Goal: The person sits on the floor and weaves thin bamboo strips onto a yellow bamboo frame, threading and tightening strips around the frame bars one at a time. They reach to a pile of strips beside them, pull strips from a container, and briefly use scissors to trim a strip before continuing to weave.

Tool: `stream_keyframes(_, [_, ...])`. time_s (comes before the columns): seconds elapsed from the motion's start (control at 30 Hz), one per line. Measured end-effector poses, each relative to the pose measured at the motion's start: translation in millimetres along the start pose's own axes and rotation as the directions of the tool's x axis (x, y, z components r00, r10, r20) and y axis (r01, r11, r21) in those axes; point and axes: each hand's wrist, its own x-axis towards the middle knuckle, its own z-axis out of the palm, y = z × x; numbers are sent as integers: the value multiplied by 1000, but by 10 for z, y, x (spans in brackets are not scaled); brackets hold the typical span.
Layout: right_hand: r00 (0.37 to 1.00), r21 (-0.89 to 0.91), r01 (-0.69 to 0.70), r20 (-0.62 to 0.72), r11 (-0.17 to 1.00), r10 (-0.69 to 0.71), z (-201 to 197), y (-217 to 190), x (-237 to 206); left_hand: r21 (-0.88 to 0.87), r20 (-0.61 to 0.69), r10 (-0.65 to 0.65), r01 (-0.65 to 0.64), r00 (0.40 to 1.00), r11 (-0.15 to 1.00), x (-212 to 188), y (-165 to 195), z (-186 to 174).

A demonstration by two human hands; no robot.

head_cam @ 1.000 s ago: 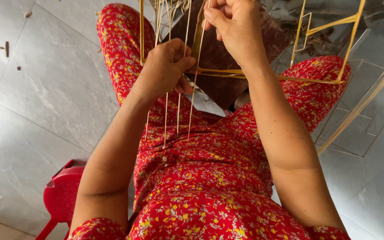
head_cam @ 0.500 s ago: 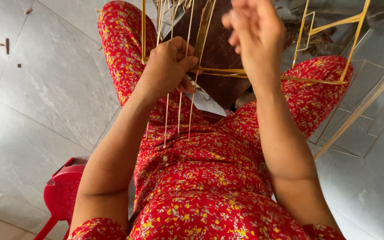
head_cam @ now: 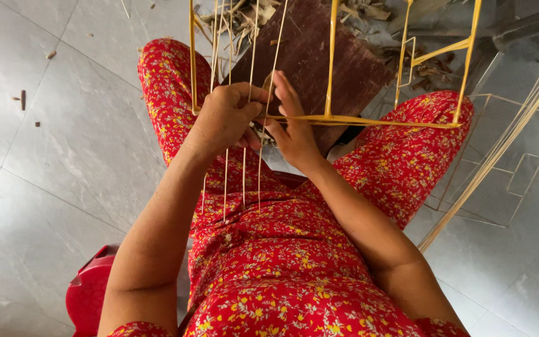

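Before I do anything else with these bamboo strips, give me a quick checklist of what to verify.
1. Left hand closed on the thin strips: ok.
2. Right hand at the frame crossbar: ok.
3. Strip ends hanging free over the lap: ok.
4. Frame upright between the knees: ok.
5. Joint under the fingers tight: cannot tell, hidden.
6. Spare strips lying to the right: ok.

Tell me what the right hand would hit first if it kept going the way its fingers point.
Probably the dark wooden board: the right hand points up and away, fingers already at the thin bamboo strips, with the board just beyond. Depth is hard to judge.
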Motion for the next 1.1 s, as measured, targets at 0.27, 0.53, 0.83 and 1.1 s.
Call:
stream_keyframes(0.27, [997, 262, -56, -45, 963, 70, 156, 261, 9, -19, 89, -34, 36, 995, 999, 41, -54, -71])
stream_keyframes(0.53, [957, 252, -288, 41, 924, 287, -277, -47, -451, 40, 28, 40, -41, 999, 998, -123, 101, -4])
stream_keyframes(0.83, [943, 524, -333, 159, 784, 294, -422, -683, -220, -63, 185, 146, -136, 972, 989, -152, 80, -161])
stream_keyframes(1.1, [973, 411, -230, 63, 882, 224, -530, -597, -217, 110, -95, 87, -77, 992, 991, -128, 93, 63])
